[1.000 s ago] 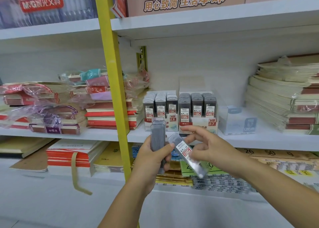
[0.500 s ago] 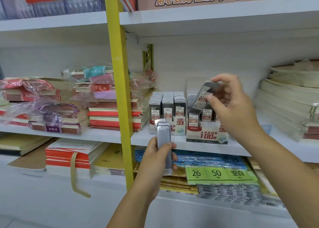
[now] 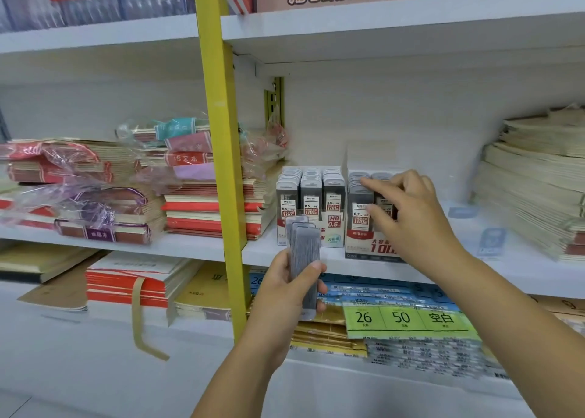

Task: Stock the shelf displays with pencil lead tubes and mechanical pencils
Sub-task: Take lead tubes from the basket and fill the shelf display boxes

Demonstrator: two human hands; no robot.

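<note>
Lead tubes (image 3: 304, 256), a small stack, stand upright in the left hand (image 3: 285, 294), nearest the camera. Fingers and thumb wrap round the lower half, tops sticking out above. The stack is held in front of the shelf edge (image 3: 190, 247), below and just left of the two display boxes.

Right hand (image 3: 411, 218) is further in, at the 0.7 box (image 3: 364, 250), well apart from the stack. Forefinger (image 3: 367, 181) lies across the tube tops in the box, thumb (image 3: 375, 211) sits on the front face of a tube, other fingers curled. Pinching one tube or only pressing it down: cannot tell, the hand hides the spot.

Step in hand, my read: seating a tube in the 0.7 box. The next move probably needs the right hand to reach over to the stack, peel one tube off and drop it upright into a free slot. Which slots are free is hidden.

0.5 box (image 3: 332, 227) is just left of the 0.7 box, touching or nearly, and looks full. Further back and to the sides: notebook piles (image 3: 209, 208), yellow post (image 3: 221, 132).
</note>
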